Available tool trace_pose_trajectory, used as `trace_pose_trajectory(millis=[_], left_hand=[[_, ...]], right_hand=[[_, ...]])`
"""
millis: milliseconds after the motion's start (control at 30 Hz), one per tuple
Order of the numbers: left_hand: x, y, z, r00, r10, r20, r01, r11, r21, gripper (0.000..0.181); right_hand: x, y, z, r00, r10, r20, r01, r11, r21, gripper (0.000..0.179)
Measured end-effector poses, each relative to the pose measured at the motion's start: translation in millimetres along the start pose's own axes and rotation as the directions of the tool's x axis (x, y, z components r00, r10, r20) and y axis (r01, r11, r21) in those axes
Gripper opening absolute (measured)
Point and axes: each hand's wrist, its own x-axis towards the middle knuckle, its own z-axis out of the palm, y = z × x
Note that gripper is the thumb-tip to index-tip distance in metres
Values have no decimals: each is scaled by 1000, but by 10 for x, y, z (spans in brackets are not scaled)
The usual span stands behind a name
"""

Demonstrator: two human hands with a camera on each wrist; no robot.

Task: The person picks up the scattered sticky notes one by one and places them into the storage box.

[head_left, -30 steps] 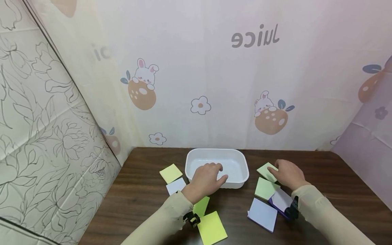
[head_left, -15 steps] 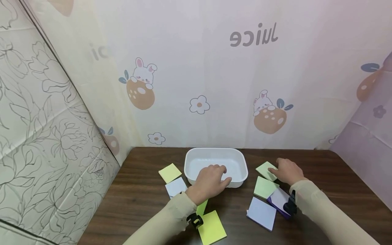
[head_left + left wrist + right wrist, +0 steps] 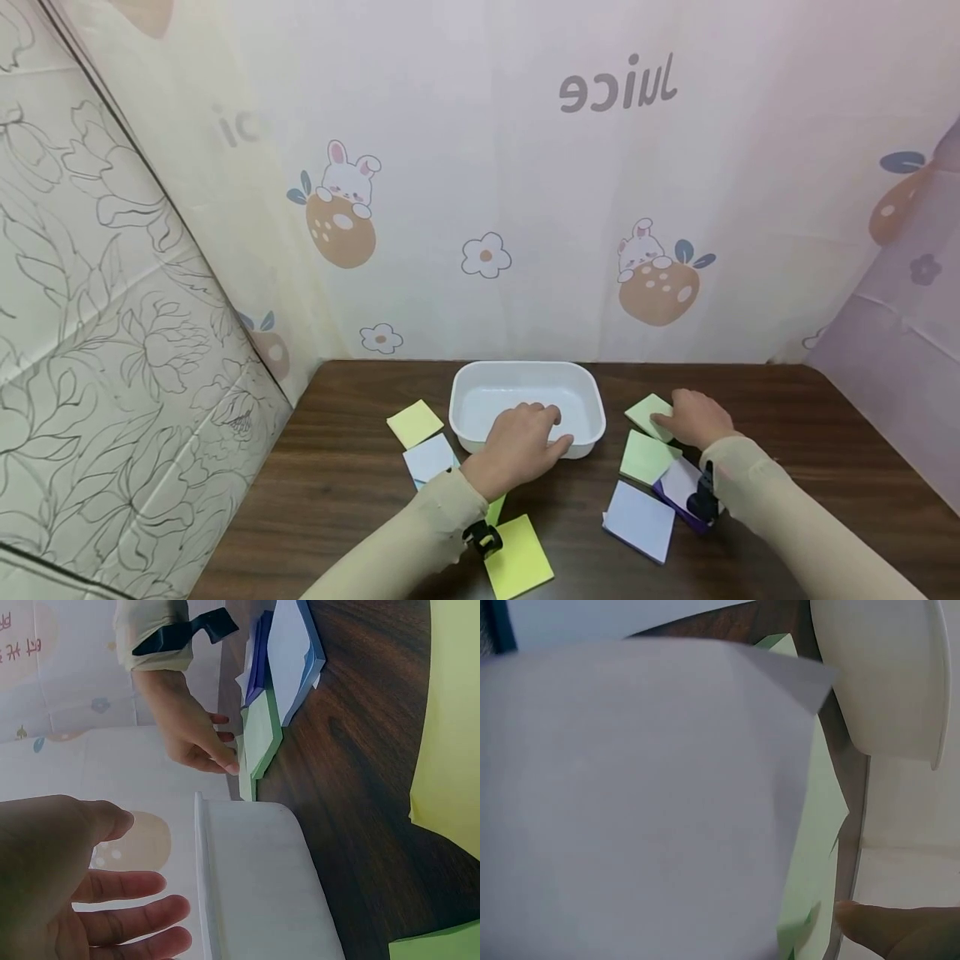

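My left hand [image 3: 517, 442] hovers over the near rim of a white plastic basin [image 3: 579, 450], fingers loosely spread and nothing between them. In the left wrist view its fingers [image 3: 142, 909] hang apart beside the basin wall. On the right, my right hand [image 3: 699, 417] bends over the farthest pale green sticky-note pad [image 3: 641, 410], thumb overlapping its right side. I cannot tell whether the fingers pinch that pad. A second pale green pad [image 3: 647, 457] lies just nearer. In the right wrist view a large pale sheet [image 3: 645, 795] hides most of the work.
Beside the second green pad lie a purple-edged pad [image 3: 678, 485] and a light blue pad [image 3: 640, 521]. Left of the basin are a pale yellow pad [image 3: 415, 423] and a whitish pad [image 3: 427, 458]. A bright yellow pad [image 3: 521, 558] and a partly hidden green pad [image 3: 495, 510] lie nearer.
My left hand has drifted slightly rightward over the basin's near side. The right hand stays at the far green pad with only a small shift leftward. The pads keep their layout.
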Motion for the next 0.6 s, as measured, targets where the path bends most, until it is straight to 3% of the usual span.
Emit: trace_pose_trajectory(millis=[233, 600], left_hand=[[8, 13, -7, 1000, 8, -8, -8, 1000, 2, 31], [-1, 8, 23, 1000, 11, -9, -11, 1000, -3, 30]], right_hand=[[8, -11, 0, 999, 12, 30, -13, 1000, 25, 47], [14, 15, 22, 1000, -5, -24, 6, 999, 50, 41]])
